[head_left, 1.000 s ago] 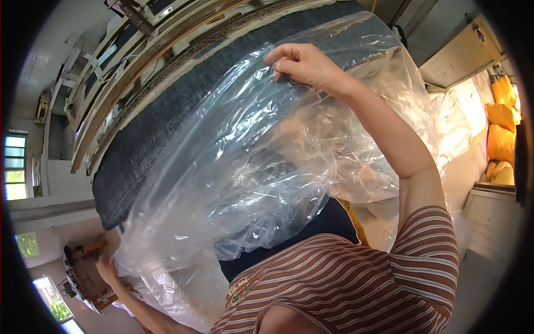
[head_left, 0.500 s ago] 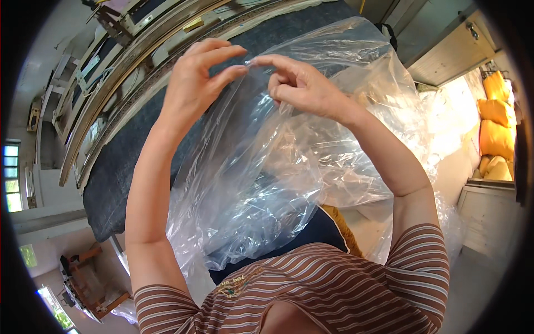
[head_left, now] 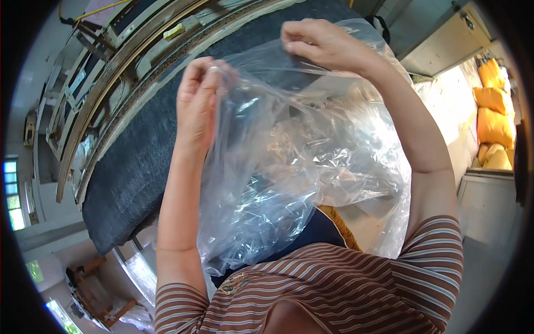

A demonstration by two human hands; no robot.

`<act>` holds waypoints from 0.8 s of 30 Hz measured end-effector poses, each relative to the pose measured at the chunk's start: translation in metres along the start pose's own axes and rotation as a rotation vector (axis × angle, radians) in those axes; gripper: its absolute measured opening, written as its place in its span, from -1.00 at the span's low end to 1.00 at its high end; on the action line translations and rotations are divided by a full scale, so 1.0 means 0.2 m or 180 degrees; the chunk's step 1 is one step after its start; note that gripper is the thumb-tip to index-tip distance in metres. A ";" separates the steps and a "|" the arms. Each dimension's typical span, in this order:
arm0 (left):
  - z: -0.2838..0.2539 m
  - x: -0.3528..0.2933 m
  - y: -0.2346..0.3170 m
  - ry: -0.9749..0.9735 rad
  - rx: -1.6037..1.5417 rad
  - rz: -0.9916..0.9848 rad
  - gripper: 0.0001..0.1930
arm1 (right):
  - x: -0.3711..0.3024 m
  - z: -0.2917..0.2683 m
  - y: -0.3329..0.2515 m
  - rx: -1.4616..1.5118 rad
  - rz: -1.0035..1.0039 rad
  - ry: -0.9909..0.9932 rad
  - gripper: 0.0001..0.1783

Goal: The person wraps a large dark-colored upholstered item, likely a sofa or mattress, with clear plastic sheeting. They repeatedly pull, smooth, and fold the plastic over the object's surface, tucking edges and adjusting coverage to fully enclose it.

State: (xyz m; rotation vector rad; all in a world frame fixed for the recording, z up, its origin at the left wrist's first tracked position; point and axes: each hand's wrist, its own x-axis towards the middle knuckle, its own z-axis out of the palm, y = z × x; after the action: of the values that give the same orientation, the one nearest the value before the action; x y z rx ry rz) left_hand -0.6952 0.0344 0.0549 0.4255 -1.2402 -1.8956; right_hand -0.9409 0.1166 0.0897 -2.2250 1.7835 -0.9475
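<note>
A large clear plastic bag (head_left: 345, 145) hangs crumpled and shiny between my arms, draped down over my lap. My left hand (head_left: 198, 103) is closed on its upper left edge, with a film of plastic over the fingertips. Farther to the right and higher, my right hand (head_left: 331, 47) has its fingers curled round the upper edge of the bag. The plastic is stretched between the two hands. Under and beyond it lies a dark grey cloth-covered table surface (head_left: 128, 161).
Along the far left side runs a machine frame with long curved rails (head_left: 105, 94). Yellow cushion-like bundles (head_left: 495, 125) are stacked at the right, by a pale cabinet (head_left: 486, 206). A wooden panel with a latch (head_left: 450, 42) stands at the upper right.
My hands have moved apart from a close pinch: the right one up and to the right, the left slightly down. The plastic's upper edge has spread between them.
</note>
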 end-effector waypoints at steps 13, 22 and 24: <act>-2.21 -0.82 0.99 0.2493 0.4273 0.0898 -0.63 | -1.23 -0.49 0.76 -0.3517 0.1902 -0.3316 -0.74; -2.62 -1.62 1.20 0.3180 0.2616 -0.0369 -0.71 | -0.04 -0.77 0.61 -0.3436 0.0456 0.2811 -0.75; -2.64 -1.81 1.30 0.2984 0.3091 -0.0210 -0.69 | 0.13 -0.57 0.39 -0.2910 -0.0008 0.3171 -0.75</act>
State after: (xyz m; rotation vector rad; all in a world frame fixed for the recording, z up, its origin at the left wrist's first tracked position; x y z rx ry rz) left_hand -0.0144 -0.0508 -0.0129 1.6338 -1.3461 -0.7595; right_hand -1.0658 0.1016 0.1517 -2.3220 3.1526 -1.6909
